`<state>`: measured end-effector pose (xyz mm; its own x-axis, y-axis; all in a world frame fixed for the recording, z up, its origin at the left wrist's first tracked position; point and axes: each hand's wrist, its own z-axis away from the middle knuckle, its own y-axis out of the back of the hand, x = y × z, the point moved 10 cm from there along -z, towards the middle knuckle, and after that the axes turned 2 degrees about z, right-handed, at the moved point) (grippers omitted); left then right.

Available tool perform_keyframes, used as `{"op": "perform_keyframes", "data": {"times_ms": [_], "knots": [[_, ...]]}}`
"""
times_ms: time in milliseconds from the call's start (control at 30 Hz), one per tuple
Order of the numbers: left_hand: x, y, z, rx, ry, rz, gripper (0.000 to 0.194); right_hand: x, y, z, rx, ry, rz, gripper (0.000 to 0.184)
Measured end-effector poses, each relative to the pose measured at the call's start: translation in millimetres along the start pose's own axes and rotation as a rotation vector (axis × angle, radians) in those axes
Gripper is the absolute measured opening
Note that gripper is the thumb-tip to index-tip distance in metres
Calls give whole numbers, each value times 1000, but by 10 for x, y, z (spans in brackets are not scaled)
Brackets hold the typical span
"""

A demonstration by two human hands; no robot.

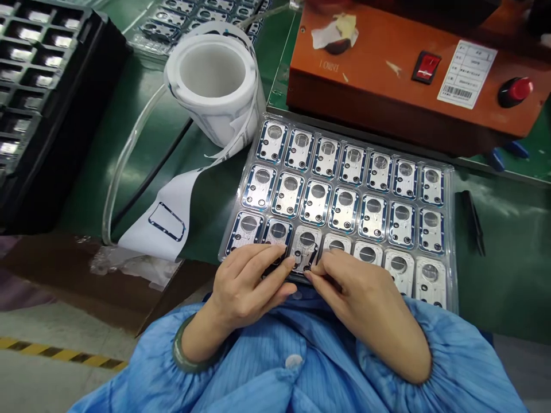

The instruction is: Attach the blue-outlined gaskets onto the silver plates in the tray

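A clear plastic tray (450, 229) holds rows of silver metal plates, each with a round opening and small holes. In the front row, one plate (303, 244) lies between my hands. Along its right side runs a thin dark adhesive frame (314, 252), its strip pinched between the thumb and finger of my right hand (357, 281). My left hand (247, 281) has its fingers stretched out, the tips at the plate's left edge. Plates further back and to the left carry dark blue frames; those to the right in the front row look bare.
A roll of white backing paper (215, 86) stands behind the tray; its loose tail (161, 215) bears one dark frame. An orange machine (379, 74) with a red switch is at the back right. Black tweezers (473, 223) lie right of the tray. A black compartment crate (99, 74) stands left.
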<state>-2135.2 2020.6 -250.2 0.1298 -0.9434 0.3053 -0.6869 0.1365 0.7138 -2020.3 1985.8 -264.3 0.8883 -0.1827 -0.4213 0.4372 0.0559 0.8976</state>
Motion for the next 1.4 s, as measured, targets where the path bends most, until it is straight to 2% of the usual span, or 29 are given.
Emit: {"op": "perform_keyframes", "data": {"times_ms": [133, 233, 433, 533, 767, 967, 1100, 1233, 1300, 1400], "knots": [[36, 23, 33, 40, -64, -63, 22, -16, 16, -5, 6, 0, 17, 22], [33, 14, 69, 43, -62, -52, 23, -40, 8, -13, -2, 12, 44, 21], [-87, 68, 150, 115, 106, -42, 44, -45, 4, -31, -8, 24, 45, 21], [-112, 84, 143, 137, 164, -11, 43, -45, -3, -32, -4, 60, 36, 19], [-132, 133, 69, 184, 266, 60, 34, 7, 49, -10, 48, 61, -103, 18], [-171, 230, 94, 235, 348, 192, 36, 73, 101, 45, 93, -3, -394, 12], [-301, 206, 220, 281, 572, 452, 38, 11, 178, 98, 190, 63, -490, 12], [-465, 22, 382, 393, 953, 951, 29, -143, 306, 109, 299, 185, -544, 11], [-455, -131, 401, 403, 1116, 1233, 29, -260, 373, 98, 338, 269, -562, 11], [-349, -244, 286, 379, 1158, 1571, 34, -424, 440, 73, 377, 370, -577, 12]]}}
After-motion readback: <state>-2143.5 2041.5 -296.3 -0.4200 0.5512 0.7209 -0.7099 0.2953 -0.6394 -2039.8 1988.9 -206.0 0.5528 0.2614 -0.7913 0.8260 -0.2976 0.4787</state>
